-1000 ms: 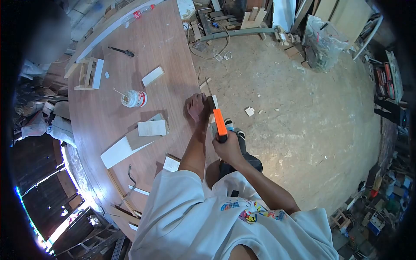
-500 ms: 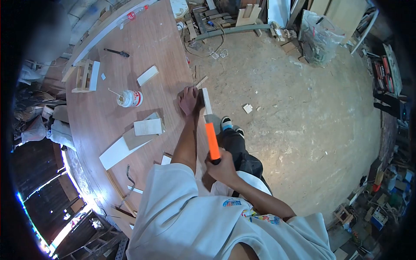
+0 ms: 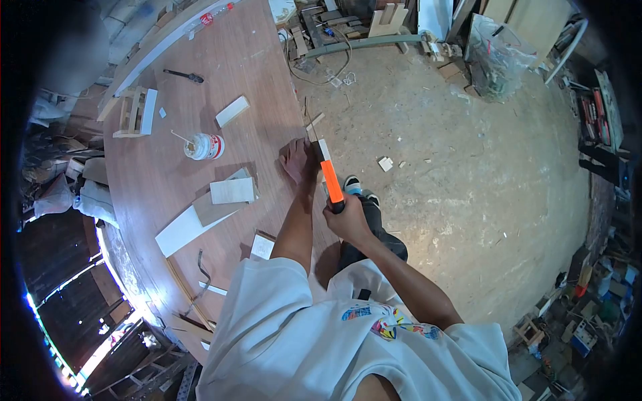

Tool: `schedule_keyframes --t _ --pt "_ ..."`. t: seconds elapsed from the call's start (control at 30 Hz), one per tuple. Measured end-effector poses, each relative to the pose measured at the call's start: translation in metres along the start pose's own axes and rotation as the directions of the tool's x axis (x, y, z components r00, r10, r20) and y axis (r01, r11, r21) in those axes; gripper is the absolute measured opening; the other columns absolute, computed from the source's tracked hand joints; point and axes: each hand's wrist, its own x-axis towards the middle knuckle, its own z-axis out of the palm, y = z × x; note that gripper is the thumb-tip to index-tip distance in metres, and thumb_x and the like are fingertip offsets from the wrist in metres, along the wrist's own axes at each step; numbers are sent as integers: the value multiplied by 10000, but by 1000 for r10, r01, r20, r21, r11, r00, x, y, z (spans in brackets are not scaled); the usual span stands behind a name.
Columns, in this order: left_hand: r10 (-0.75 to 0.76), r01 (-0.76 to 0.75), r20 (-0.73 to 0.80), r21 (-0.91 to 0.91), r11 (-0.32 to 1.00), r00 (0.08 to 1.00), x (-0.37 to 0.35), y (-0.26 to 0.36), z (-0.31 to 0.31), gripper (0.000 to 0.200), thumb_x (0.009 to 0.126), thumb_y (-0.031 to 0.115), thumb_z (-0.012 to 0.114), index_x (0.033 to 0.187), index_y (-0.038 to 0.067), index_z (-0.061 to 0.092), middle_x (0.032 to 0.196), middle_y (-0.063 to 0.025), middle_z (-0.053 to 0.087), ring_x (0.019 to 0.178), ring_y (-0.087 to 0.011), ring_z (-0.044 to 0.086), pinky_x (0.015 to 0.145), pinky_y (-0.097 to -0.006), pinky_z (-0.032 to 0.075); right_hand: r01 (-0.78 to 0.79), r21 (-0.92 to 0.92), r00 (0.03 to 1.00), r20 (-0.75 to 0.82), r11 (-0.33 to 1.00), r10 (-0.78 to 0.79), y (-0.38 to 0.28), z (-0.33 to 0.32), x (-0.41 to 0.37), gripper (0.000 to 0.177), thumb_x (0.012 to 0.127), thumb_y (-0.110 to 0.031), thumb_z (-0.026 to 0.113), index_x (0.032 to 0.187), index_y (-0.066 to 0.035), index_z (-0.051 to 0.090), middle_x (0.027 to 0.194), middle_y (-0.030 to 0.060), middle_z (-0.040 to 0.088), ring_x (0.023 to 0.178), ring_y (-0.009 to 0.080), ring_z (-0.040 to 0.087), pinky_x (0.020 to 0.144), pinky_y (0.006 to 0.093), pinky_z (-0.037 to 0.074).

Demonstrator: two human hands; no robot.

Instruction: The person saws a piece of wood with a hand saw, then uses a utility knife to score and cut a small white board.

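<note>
My left hand [image 3: 297,160] presses flat on a small wood piece [image 3: 324,148] at the right edge of the round brown table [image 3: 227,80]. My right hand [image 3: 348,220] grips the orange handle of a hand saw [image 3: 330,180]. The saw's thin blade runs forward past my left hand, across the wood piece at the table edge. Part of the wood piece is hidden under my left hand.
On the table lie a white glue jar with a stick [image 3: 204,146], several flat wood boards [image 3: 231,191], a small wooden frame [image 3: 132,112], a wood block [image 3: 233,111] and a dark tool [image 3: 183,76]. The dusty floor [image 3: 468,174] holds scraps, a hose and a plastic bag.
My right hand pulled the saw back toward my body half a second ago, then pushed it forward again. My left hand stayed on the wood piece.
</note>
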Motion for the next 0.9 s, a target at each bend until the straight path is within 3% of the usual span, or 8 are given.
schedule_keyframes --t 0.1,0.17,0.2,0.27,0.43,0.7,0.77,0.9 --pt "-24 24 18 16 1000 1000 1 4 -1 212 877 307 484 974 166 610 1062 4 591 1010 -176 552 901 -400 323 46 -9 997 -56 999 -47 -13 -4 -41 110 703 -2 616 702 4 505 616 76 522 604 129 528 578 283 432" --pt "-52 52 51 -10 999 997 4 3 1 223 857 332 490 974 175 598 1052 -7 572 1051 -181 517 894 -384 317 45 61 999 -14 997 -44 -34 -21 -71 119 679 -24 606 770 35 557 663 205 583 649 319 636 593 382 466" --pt "-55 56 51 -9 998 997 5 -2 6 223 857 332 490 974 175 598 1052 -7 572 1051 -181 517 894 -384 317 44 60 999 -10 997 -44 -28 -22 -70 119 679 -24 606 770 35 557 663 205 583 649 319 636 593 382 466" --pt "122 -123 -104 -5 992 987 3 -14 22 163 850 283 528 938 168 604 1022 4 590 916 -177 576 836 -383 352 17 115 1000 -6 993 -17 -5 -19 -65 115 696 13 603 673 -6 493 586 61 492 580 119 511 555 277 420" --pt "105 -110 -104 -41 993 989 3 -4 7 187 852 310 523 950 172 604 1025 10 591 911 -179 572 839 -390 347 58 16 997 -53 998 -57 17 8 23 121 706 5 595 656 -8 486 574 59 480 568 120 496 534 286 410" --pt "82 -74 -109 82 994 991 5 -18 24 226 865 362 499 972 196 610 1031 15 584 926 -180 573 818 -426 367 105 139 994 -26 985 -102 -12 -21 -90 116 711 -5 592 658 -14 489 568 59 498 560 121 504 533 289 424" --pt "81 -81 -41 12 997 996 6 -22 29 217 869 355 491 980 208 606 1052 12 578 932 -190 573 807 -439 374 -36 52 999 -17 998 37 8 -18 -74 120 717 -4 586 660 -18 482 566 46 476 554 114 485 520 286 415" --pt "82 -78 -65 58 995 995 4 -10 12 209 861 347 505 984 211 604 1055 13 575 929 -182 573 807 -423 372 91 67 996 -30 994 -89 19 2 10 137 720 -8 599 650 -8 481 558 51 462 523 117 455 501 294 396"
